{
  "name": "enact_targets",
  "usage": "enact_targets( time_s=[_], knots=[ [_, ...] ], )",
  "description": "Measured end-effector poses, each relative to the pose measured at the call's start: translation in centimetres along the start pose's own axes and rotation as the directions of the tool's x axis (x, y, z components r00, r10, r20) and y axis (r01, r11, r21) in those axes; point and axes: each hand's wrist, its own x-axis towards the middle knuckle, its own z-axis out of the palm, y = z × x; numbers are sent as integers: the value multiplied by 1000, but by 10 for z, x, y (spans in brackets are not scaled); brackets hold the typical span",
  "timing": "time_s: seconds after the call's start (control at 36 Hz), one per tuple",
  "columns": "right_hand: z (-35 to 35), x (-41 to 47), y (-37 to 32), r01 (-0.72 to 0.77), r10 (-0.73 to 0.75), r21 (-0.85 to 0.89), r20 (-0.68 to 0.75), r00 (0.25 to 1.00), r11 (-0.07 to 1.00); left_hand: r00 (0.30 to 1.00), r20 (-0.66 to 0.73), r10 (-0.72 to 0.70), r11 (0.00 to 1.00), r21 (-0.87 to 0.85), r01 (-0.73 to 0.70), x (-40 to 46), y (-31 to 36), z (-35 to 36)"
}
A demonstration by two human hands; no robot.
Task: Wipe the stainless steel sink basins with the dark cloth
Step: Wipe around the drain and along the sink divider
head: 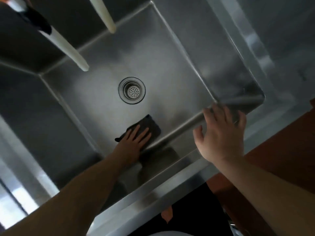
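A deep stainless steel sink basin (95, 92) fills the head view, with a round perforated drain (132, 90) at its middle. On the basin floor near the front wall lies the dark cloth (150, 124). My left hand (133, 144) presses flat on the cloth, fingers spread along it. My right hand (221, 132) hovers with fingers apart above the basin's front right rim (238, 101) and holds nothing.
Two whitish hose spouts (68, 48) (105, 16) hang over the back of the basin. A steel counter surface (281, 40) runs along the right. A reddish-brown floor (281, 150) lies past the sink's front edge. A second basin's wall (22, 99) shows at left.
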Motion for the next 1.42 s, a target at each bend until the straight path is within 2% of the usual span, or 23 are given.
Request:
enact_targets(
  time_s=[0.08, 0.14, 0.19, 0.25, 0.28, 0.31, 0.36, 0.44, 0.5, 0.58, 0.64, 0.69, 0.81, 0.86, 0.92, 1.0, 1.06, 1.14, 1.22, 1.28, 1.31, 1.36, 1.42],
  knots=[
    [-1, -1, 0, 11, -11, -20, -1, 1000, 1000, 981, 195, 16, 1000, -1, -16, -20, 0, 3],
    [-2, -3, -1, 15, -15, -29, 20, 1000, 999, 961, 275, 12, 1000, -16, -8, -31, 1, -15],
    [-7, -4, -3, 19, -15, -60, 68, 998, 998, 981, 192, -42, 990, -127, 67, -44, 1, -46],
    [-11, 4, -4, 78, -50, -118, 225, 973, 990, 973, -12, -229, 935, -281, 217, -63, -5, -81],
    [-11, 12, -3, 150, -99, -132, 331, 939, 980, 926, -124, -358, 886, -357, 295, -76, -9, -98],
    [-10, 22, -2, 232, -158, -123, 436, 886, 965, 846, -221, -485, 827, -431, 361, -91, -14, -113],
    [-14, 40, -9, 387, -254, -115, 582, 772, 915, 633, -334, -699, 687, -559, 464, -130, -26, -134],
    [-12, 51, -42, 580, -375, -134, 641, 669, 804, 319, -315, -894, 448, -647, 617, -185, -42, -135],
    [-3, 52, -74, 674, -472, -96, 643, 604, 732, 211, -253, -944, 327, -649, 687, -211, -49, -121],
    [25, 48, -120, 828, -626, -76, 618, 477, 555, 185, -190, -964, 264, -723, 639, -234, -51, -93],
    [49, 48, -146, 908, -695, -90, 615, 373, 409, 199, -205, -958, 285, -731, 620, -240, -47, -76],
    [76, 50, -167, 957, -708, -95, 654, 267, 274, 192, -248, -950, 313, -707, 634, -240, -43, -66],
    [123, 58, -191, 993, -678, -115, 730, 83, -2, 113, -294, -949, 295, -704, 646, -233, -42, -64],
    [139, 64, -191, 991, -699, -99, 715, 5, -94, 91, -307, -947, 291, -707, 644, -233, -42, -63],
    [151, 66, -187, 992, -755, -54, 653, -51, -113, 70, -318, -946, 286, -712, 641, -232, -41, -64],
    [168, 53, -197, 993, -839, -13, 536, -92, -117, 39, -332, -943, 278, -714, 643, -230, -43, -64],
    [179, 43, -220, 990, -824, 40, 550, -137, -137, 36, -332, -943, 277, -720, 637, -231, -44, -63],
    [187, 40, -247, 987, -793, 25, 592, -143, -160, 23, -333, -943, 275, -735, 620, -232, -44, -60],
    [177, 60, -253, 961, -750, 11, 622, -224, -278, 18, -332, -943, 274, -747, 606, -232, -44, -60],
    [162, 80, -267, 916, -774, -30, 546, -321, -401, 20, -330, -944, 275, -748, 604, -232, -44, -61],
    [153, 92, -277, 901, -805, -66, 482, -346, -428, 18, -331, -944, 274, -749, 603, -232, -43, -62],
    [134, 126, -302, 900, -852, -132, 403, -335, -416, 9, -338, -941, 275, -751, 601, -233, -44, -63],
    [115, 164, -329, 930, -887, -187, 404, -222, -318, 10, -341, -940, 279, -751, 599, -234, -45, -63]
  ],
)
